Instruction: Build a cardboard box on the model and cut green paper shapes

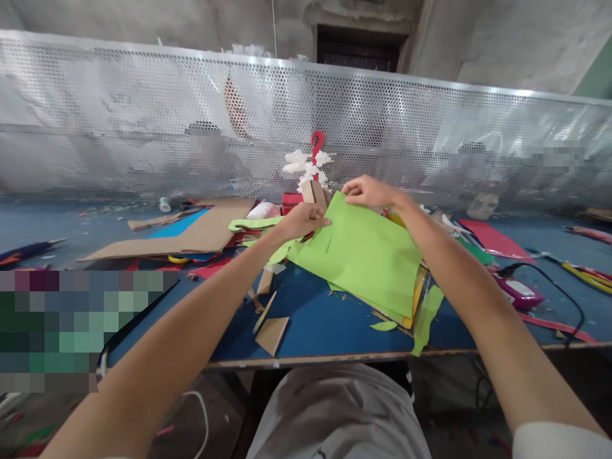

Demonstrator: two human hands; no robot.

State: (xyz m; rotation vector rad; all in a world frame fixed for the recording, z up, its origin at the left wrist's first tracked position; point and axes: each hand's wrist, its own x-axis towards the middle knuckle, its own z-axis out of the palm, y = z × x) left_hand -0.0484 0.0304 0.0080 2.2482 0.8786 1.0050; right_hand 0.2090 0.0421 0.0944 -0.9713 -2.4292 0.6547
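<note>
A lime-green sheet [368,255], like craft paper or felt, slants across a stack of other sheets near the table's front. My right hand [366,191] pinches its upper corner, thumb and fingers closed on the edge. At the sheet's upper left edge, my left hand [303,221] is closed, its fingertips on the green material. Left of that hand lies a curved lime-green strip [253,224]. Yellow sheets [419,294] show from under the green one. A loose green offcut [428,319] hangs over the front edge beside the stack.
Cardboard pieces [215,223] and a blue sheet [179,231] lie left. Behind my hands stand white flower shapes on a red hooked piece [317,146]. A magenta device [521,290] with a black cable, and a red sheet [495,239], lie right. A perforated metal screen [406,127] closes the back.
</note>
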